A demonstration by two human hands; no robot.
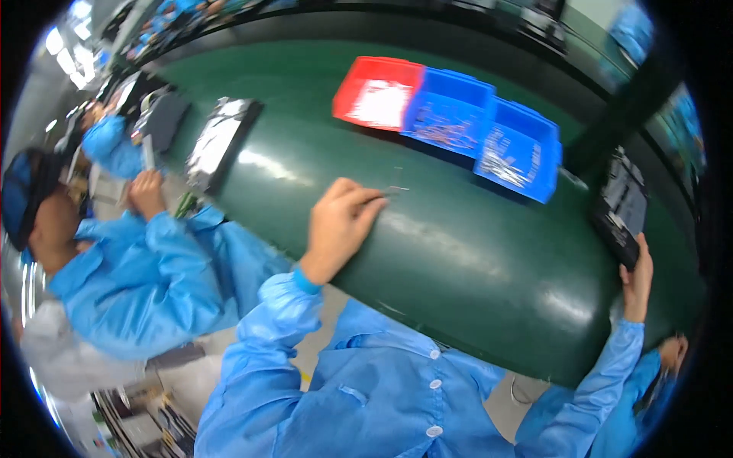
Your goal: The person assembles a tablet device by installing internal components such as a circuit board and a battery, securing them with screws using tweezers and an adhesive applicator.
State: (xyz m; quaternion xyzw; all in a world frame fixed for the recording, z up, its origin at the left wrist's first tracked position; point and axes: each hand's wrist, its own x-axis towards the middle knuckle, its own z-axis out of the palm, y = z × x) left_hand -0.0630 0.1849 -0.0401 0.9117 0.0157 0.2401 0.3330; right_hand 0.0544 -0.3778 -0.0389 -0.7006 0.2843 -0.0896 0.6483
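Observation:
Over the middle of the green table my left hand is closed in a pinch, thumb against forefinger. A small thin metal piece sticks out from its fingertips; blur hides its exact kind. Off to the right, my right hand grips the near end of a flat black-and-grey device, with the thumb and fingers at its edge. Beyond my left hand stand three joined bins: a red bin with white pieces, a blue bin with thin copper-coloured pieces, and another blue bin with silvery pieces.
The green table curves across the view. At its left lies another silver-and-black device, near a co-worker in a blue coat. A dark post rises behind the right-hand bin. Another person's hand shows at the lower right.

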